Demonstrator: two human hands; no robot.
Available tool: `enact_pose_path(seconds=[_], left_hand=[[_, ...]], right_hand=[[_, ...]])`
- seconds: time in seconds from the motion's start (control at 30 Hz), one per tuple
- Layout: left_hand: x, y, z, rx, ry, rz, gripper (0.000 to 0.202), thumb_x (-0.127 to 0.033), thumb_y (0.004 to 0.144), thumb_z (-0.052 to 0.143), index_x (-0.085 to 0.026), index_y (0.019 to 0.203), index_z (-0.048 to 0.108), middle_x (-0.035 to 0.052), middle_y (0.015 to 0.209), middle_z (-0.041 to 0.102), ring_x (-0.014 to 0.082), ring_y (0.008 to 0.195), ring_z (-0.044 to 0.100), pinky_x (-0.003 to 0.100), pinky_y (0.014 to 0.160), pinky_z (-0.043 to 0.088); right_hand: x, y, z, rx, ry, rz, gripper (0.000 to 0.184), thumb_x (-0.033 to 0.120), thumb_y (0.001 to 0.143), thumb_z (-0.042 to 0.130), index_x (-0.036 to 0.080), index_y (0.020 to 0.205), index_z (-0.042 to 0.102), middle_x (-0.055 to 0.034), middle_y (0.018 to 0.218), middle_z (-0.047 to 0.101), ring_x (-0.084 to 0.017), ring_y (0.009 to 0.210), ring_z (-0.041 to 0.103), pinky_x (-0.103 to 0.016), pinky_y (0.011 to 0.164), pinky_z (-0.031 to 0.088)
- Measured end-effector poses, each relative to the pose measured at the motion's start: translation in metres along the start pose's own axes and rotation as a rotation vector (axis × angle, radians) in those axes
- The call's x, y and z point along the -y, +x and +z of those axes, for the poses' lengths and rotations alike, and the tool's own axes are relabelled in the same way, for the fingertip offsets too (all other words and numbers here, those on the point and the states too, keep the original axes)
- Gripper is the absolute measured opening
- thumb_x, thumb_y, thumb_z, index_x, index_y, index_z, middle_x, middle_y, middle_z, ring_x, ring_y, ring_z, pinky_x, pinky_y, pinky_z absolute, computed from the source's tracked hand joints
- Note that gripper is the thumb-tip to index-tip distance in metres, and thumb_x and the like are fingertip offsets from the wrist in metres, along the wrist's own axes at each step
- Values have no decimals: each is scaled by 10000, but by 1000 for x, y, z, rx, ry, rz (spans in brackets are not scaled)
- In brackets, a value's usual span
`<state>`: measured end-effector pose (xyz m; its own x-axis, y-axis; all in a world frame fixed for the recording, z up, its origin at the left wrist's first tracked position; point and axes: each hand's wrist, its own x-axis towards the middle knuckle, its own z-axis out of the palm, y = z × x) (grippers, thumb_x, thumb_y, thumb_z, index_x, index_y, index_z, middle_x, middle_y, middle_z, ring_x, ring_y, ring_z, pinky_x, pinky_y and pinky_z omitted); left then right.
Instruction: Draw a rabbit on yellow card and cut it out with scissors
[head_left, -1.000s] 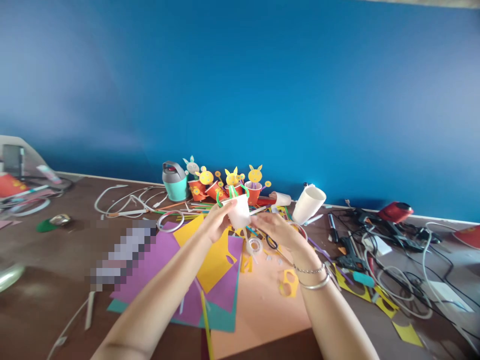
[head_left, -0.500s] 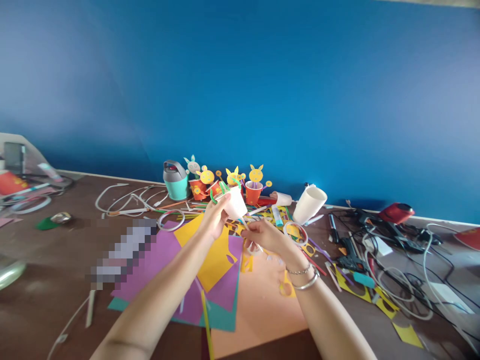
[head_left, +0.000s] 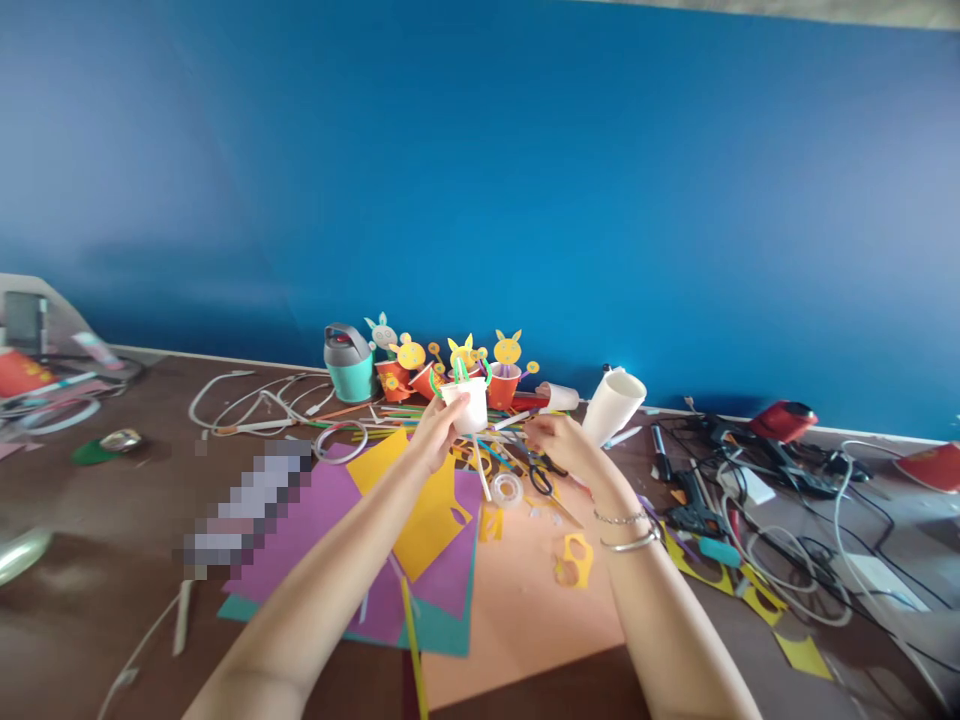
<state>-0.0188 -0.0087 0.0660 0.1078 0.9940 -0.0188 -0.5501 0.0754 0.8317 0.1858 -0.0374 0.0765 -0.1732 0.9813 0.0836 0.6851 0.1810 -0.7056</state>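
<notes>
My left hand (head_left: 433, 437) is closed on a small white paper cup (head_left: 468, 404), held upright above the table. A green looped handle arches over the cup's rim, and a white straw (head_left: 478, 470) hangs down from under it. My right hand (head_left: 564, 446) is just right of the cup with its fingers pinched on a thin pale straw (head_left: 514, 419) that points toward the cup. A clear tape roll (head_left: 510, 490) and black-handled scissors (head_left: 541, 478) lie on the paper below both hands.
Purple, yellow, teal and orange paper sheets (head_left: 517, 610) cover the table in front. Orange cups with yellow bunny heads (head_left: 504, 372) and a teal pot (head_left: 349, 364) stand by the blue wall. Stacked white cups (head_left: 613, 406) lie to the right, beside a glue gun (head_left: 691, 505) and tangled cables (head_left: 787, 560).
The cup has turned from tilted to upright and shifted slightly. My right hand has risen from the tape roll and moved right to beside the cup.
</notes>
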Motion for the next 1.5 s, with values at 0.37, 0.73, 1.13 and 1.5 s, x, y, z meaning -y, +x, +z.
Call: enact_pose_path(seconds=[0.37, 0.73, 1.13, 1.5], left_hand=[[23, -10, -25, -91, -29, 1, 612, -520, 677, 747, -118, 1111, 593, 109, 881, 722, 211, 780, 691, 276, 647, 531], [56, -6, -60, -202, 159, 256, 519, -567, 715, 679, -170, 1047, 637, 75, 983, 703, 230, 911, 663, 307, 772, 513], [60, -1, -59, -235, 111, 206, 466, -519, 718, 691, -188, 1041, 637, 68, 1041, 684, 232, 951, 648, 300, 777, 497], [59, -3, -58, -92, 197, 264, 515, -563, 748, 651, -191, 1101, 607, 84, 1082, 665, 245, 965, 638, 313, 757, 510]], right_hand=[[-15, -29, 27, 98, -633, 234, 291, 259, 797, 581, 103, 1036, 636, -183, 1054, 671, -298, 988, 632, -309, 727, 417], [-24, -25, 23, 78, -584, 201, 290, 158, 765, 513, 145, 1018, 656, -130, 1007, 708, -260, 945, 659, -292, 700, 392], [-21, -29, -8, 124, -585, 219, 339, 167, 732, 542, 180, 1031, 701, -115, 995, 720, -263, 973, 651, -289, 736, 410], [3, -38, 15, 399, -117, -110, 319, 212, 697, 608, 228, 997, 716, -5, 846, 713, -143, 699, 613, -215, 604, 410]])
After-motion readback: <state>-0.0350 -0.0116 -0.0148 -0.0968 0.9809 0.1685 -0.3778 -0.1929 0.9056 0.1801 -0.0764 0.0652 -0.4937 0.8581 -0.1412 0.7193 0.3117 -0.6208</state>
